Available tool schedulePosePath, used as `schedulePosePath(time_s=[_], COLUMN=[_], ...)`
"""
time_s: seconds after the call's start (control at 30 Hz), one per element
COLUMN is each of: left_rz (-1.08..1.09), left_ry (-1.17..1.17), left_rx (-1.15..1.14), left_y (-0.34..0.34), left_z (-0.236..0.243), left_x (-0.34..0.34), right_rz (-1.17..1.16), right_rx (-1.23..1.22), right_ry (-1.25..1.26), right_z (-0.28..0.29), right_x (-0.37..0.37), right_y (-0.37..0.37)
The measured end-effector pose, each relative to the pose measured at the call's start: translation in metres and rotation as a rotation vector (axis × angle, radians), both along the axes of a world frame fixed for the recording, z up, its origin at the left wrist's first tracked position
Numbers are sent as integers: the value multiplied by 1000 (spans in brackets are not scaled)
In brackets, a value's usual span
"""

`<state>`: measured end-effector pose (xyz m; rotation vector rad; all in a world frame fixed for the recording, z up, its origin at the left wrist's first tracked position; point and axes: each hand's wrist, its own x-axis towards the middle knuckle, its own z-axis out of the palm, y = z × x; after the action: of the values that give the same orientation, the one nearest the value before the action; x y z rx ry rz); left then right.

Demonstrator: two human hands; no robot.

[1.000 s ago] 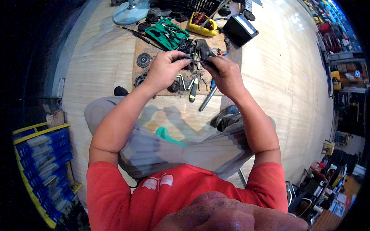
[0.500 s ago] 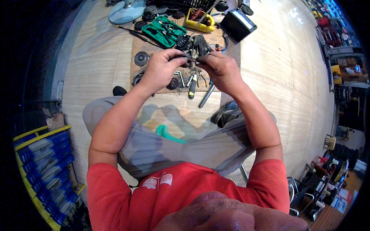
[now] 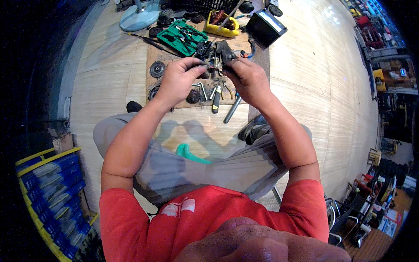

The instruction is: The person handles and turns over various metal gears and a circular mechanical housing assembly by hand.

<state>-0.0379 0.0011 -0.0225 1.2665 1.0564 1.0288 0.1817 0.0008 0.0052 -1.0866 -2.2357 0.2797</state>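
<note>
our left hand and right hand in a pinch on a thin strand, green case far and left

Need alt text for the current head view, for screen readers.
Two bare hands, left and right, hold a thin part between their fingertips, too small to identify. Below them, pliers and a black wheel lie on cardboard; farther off are an open green tool case, a yellow tray and a black box.
</note>
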Motion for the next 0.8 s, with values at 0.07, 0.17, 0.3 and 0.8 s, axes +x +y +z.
schedulePosePath(time_s=[0.07, 0.17, 0.3, 0.8], left_rz=[6, 9, -11, 59], left_ry=[12, 52, 31, -62], left_rx=[8, 35, 18, -1], left_y=[0, 1, 1, -3], left_z=[-1, -3, -4, 1], left_x=[-1, -3, -5, -1], right_rz=[38, 87, 92, -84], right_rx=[2, -24, -78, -86], right_ry=[-15, -66, -84, -53], right_z=[0, 0, 1, 4], right_x=[2, 3, 1, 1], right_y=[1, 3, 3, -1])
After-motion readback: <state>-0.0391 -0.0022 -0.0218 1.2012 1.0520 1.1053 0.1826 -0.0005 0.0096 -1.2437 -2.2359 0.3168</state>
